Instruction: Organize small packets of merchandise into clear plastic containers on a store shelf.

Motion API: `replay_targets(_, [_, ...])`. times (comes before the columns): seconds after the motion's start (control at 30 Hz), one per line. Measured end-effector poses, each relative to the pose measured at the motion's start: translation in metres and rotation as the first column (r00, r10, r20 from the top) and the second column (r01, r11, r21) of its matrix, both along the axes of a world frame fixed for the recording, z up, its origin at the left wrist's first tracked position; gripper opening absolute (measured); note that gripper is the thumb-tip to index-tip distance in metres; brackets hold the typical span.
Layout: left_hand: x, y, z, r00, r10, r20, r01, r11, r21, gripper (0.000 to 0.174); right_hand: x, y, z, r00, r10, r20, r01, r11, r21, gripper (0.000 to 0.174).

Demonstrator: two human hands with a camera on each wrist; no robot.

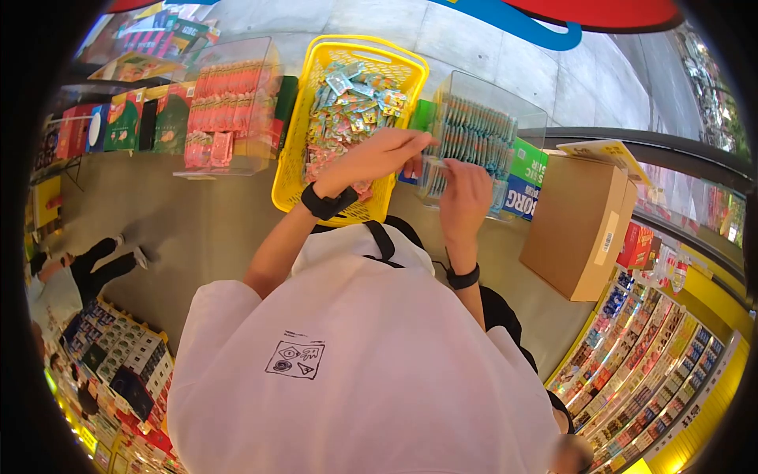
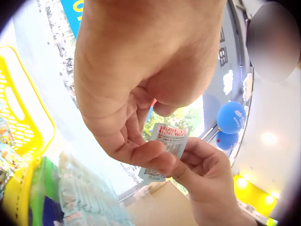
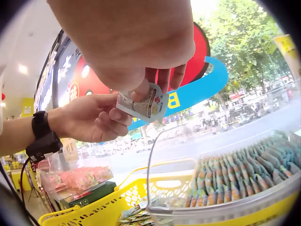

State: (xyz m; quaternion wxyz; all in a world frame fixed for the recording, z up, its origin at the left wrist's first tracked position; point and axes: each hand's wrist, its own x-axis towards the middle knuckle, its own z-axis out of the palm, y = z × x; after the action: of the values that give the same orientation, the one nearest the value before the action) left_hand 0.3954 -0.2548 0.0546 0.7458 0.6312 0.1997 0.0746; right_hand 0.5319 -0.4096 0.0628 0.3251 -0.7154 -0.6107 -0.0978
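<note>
A small flat sachet (image 2: 168,137), pale with red and dark print, is held between both hands over the near edge of a clear bin (image 1: 534,118). My left hand (image 1: 375,160) pinches one end of it between thumb and fingers. At the other end my right hand (image 1: 467,193) grips it, thumb on its printed face in the right wrist view. Rows of upright teal packets (image 1: 478,130) fill the bin. Left of the bin stands a yellow basket (image 1: 290,150) with a loose heap of small packets (image 1: 359,110), under my left forearm.
Another clear bin with pink packets (image 1: 225,99) stands left of the basket. A cardboard box (image 1: 564,225) is at the right, beside a green and blue carton (image 1: 527,170). Stocked shelves (image 1: 647,355) curve behind on the right. Another person (image 1: 87,272) is at the far left.
</note>
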Motion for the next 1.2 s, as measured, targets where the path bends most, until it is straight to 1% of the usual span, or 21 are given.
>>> replay_targets(0.03, [0.006, -0.001, 0.006, 1.000, 0.000, 0.001, 0.000, 1.000, 0.002, 0.040, 0.006, -0.004, 0.003, 0.998, -0.054, -0.034, 0.054, 0.999, -0.001, 0.017])
replay_targets(0.07, [0.019, -0.008, 0.014, 1.000, 0.010, 0.000, -0.010, 0.991, 0.132, 0.039, 0.020, -0.018, 0.000, 0.997, -0.069, -0.032, 0.069, 0.998, -0.004, 0.017])
replay_targets(0.1, [0.030, -0.015, 0.019, 1.000, 0.028, 0.000, -0.027, 0.964, 0.263, 0.039, 0.035, -0.032, -0.008, 0.932, -0.347, -0.104, 0.344, 0.938, -0.048, 0.017])
replay_targets(0.13, [0.043, -0.022, 0.016, 1.000, 0.017, 0.001, -0.017, 0.965, 0.262, 0.039, 0.049, -0.045, -0.012, 0.784, -0.600, -0.158, 0.590, 0.800, -0.110, 0.017])
replay_targets(0.2, [0.058, -0.032, 0.002, 0.980, 0.009, 0.198, -0.107, 0.867, 0.487, 0.034, 0.064, -0.058, -0.016, 0.751, -0.649, -0.121, 0.629, 0.759, -0.169, 0.015])
replay_targets(0.23, [0.075, -0.043, -0.008, 0.975, -0.062, 0.213, -0.087, 0.776, 0.625, 0.028, 0.074, -0.066, -0.019, 0.714, -0.695, -0.082, 0.666, 0.711, -0.228, 0.015])
replay_targets(0.27, [0.081, -0.051, -0.017, 0.975, -0.062, 0.212, -0.087, 0.776, 0.625, 0.028, 0.080, -0.070, -0.022, 0.714, -0.695, -0.083, 0.666, 0.711, -0.228, 0.015])
replay_targets(0.33, [0.091, -0.063, -0.021, 0.967, -0.199, 0.160, 0.015, 0.671, 0.741, 0.024, 0.093, -0.079, -0.033, 0.673, -0.719, 0.171, 0.701, 0.547, -0.459, 0.012])
replay_targets(0.37, [0.092, -0.065, -0.022, 0.973, -0.215, 0.084, 0.089, 0.685, 0.723, 0.023, 0.095, -0.081, -0.037, 0.673, -0.719, 0.171, 0.700, 0.547, -0.459, 0.012])
replay_targets(0.4, [0.095, -0.070, -0.026, 0.973, -0.216, 0.083, 0.090, 0.686, 0.722, 0.023, 0.097, -0.082, -0.042, 0.667, -0.707, 0.236, 0.715, 0.518, -0.470, 0.014])
replay_targets(0.43, [0.100, -0.078, -0.032, 0.963, -0.257, 0.078, 0.102, 0.619, 0.779, 0.022, 0.101, -0.083, -0.047, 0.659, -0.690, 0.298, 0.729, 0.488, -0.481, 0.015])
replay_targets(0.47, [0.102, -0.083, -0.036, 0.952, -0.297, 0.073, 0.107, 0.545, 0.831, 0.021, 0.103, -0.082, -0.054, 0.659, -0.690, 0.298, 0.728, 0.488, -0.481, 0.015])
replay_targets(0.53, [0.108, -0.091, -0.040, 0.945, -0.324, 0.038, 0.140, 0.510, 0.849, 0.021, 0.108, -0.081, -0.066, 0.663, -0.666, 0.342, 0.711, 0.419, -0.564, 0.014])
replay_targets(0.57, [0.108, -0.093, -0.041, 0.938, -0.346, 0.004, 0.169, 0.467, 0.868, 0.021, 0.109, -0.080, -0.071, 0.663, -0.666, 0.342, 0.711, 0.419, -0.565, 0.014])
replay_targets(0.63, [0.111, -0.097, -0.049, 0.937, -0.350, -0.017, 0.186, 0.454, 0.872, 0.021, 0.111, -0.079, -0.076, 0.663, -0.662, 0.349, 0.705, 0.395, -0.589, 0.013])
replay_targets(0.87, [0.114, -0.095, -0.057, 0.923, -0.375, -0.082, 0.245, 0.410, 0.879, 0.021, 0.121, -0.075, -0.097, 0.684, -0.644, 0.342, 0.691, 0.421, -0.588, 0.013])
replay_targets(0.93, [0.115, -0.094, -0.061, 0.924, -0.376, -0.078, 0.240, 0.409, 0.880, 0.021, 0.123, -0.074, -0.097, 0.721, -0.626, 0.296, 0.669, 0.519, -0.532, 0.013])
replay_targets(1.0, [0.117, -0.090, -0.058, 0.923, -0.378, -0.072, 0.236, 0.408, 0.882, 0.021, 0.125, -0.071, -0.094, 0.750, -0.599, 0.281, 0.634, 0.528, -0.565, 0.013])
replay_targets(1.03, [0.120, -0.086, -0.054, 0.913, -0.390, -0.116, 0.275, 0.382, 0.882, 0.022, 0.126, -0.070, -0.093, 0.777, -0.572, 0.264, 0.597, 0.535, -0.598, 0.016])
replay_targets(1.17, [0.136, -0.080, -0.044, 0.870, -0.389, -0.302, 0.437, 0.326, 0.838, 0.025, 0.126, -0.064, -0.099, 0.755, -0.585, 0.296, 0.619, 0.487, -0.616, 0.018])
replay_targets(1.2, [0.140, -0.077, -0.043, 0.870, -0.390, -0.302, 0.437, 0.325, 0.839, 0.025, 0.126, -0.065, -0.101, 0.751, -0.592, 0.294, 0.624, 0.489, -0.609, 0.019])
